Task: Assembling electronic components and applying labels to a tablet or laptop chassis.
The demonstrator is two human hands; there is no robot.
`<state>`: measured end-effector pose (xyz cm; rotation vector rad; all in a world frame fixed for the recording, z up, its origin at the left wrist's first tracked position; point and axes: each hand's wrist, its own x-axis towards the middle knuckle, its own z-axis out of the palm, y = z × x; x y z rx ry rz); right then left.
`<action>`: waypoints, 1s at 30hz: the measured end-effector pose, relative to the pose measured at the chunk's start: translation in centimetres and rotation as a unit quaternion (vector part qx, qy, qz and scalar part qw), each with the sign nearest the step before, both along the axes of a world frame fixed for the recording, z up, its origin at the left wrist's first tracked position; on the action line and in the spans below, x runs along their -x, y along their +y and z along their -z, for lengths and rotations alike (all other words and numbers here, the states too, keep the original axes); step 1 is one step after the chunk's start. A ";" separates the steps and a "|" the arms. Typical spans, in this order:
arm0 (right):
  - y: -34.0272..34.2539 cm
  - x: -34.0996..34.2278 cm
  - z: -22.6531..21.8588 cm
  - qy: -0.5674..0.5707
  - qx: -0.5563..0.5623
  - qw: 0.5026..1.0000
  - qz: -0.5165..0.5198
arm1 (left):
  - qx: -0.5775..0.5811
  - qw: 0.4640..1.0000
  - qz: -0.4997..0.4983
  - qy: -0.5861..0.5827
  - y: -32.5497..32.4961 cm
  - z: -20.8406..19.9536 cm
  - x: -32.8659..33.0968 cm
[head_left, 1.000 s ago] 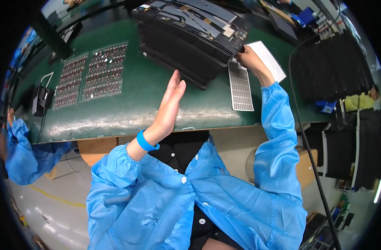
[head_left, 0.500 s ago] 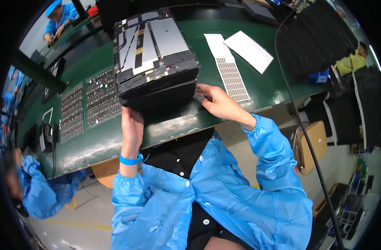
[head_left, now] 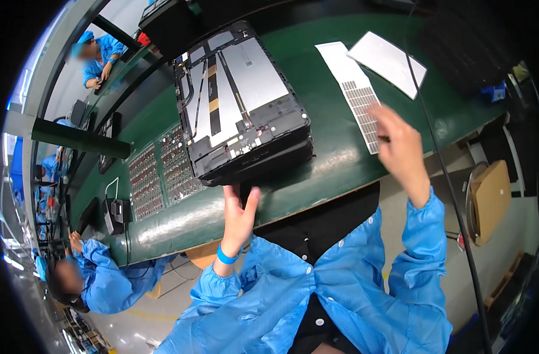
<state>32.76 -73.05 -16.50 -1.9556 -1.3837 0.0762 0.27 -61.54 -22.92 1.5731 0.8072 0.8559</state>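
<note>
A thick stack of dark, opened flat devices (head_left: 254, 103) stands on the bench; the top one shows grey battery-like panels, ribbon strips and a circuit board along its near edge. My left hand (head_left: 238, 215) is at the stack's near edge, thumb stretched apart; its fingertips are partly hidden under the edge. My right hand (head_left: 402, 147) hovers over the lower part of a white sheet of small grey labels (head_left: 359, 109), fingers bent and somewhat blurred. A small dark thing shows at its curled fingers, too unclear to name.
A white flat panel (head_left: 390, 62) lies beside the sheet. Trays of small parts (head_left: 178, 162) and a black device with a pale wire loop (head_left: 114, 213) sit left on the green bench (head_left: 281, 197). A black cable (head_left: 443, 171) hangs at right. Co-workers in blue sit at left.
My right hand has left the stack's right side and moved right to the label sheet. My left hand stays at the stack's near edge, thumb now out. The whole view has shifted.
</note>
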 end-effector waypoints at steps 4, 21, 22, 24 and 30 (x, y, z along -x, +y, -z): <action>0.6 -3.5 3.7 -0.104 0.111 0.988 -0.014 | -0.039 0.998 -0.033 0.038 -0.5 0.1 -1.1; 15.5 -10.8 4.7 0.399 0.007 0.874 -0.278 | -0.513 0.782 0.165 0.313 -0.9 -2.6 -19.8; 15.6 -10.4 5.1 0.404 0.009 0.871 -0.279 | -0.510 0.782 0.166 0.318 -0.7 -2.5 -20.2; 15.1 -9.7 5.6 0.351 0.003 0.896 -0.271 | -0.509 0.770 0.056 0.381 -0.2 -2.4 -20.9; 15.1 -10.9 5.3 0.313 0.044 0.900 -0.301 | -0.453 0.766 -0.010 0.456 0.3 -1.3 -21.7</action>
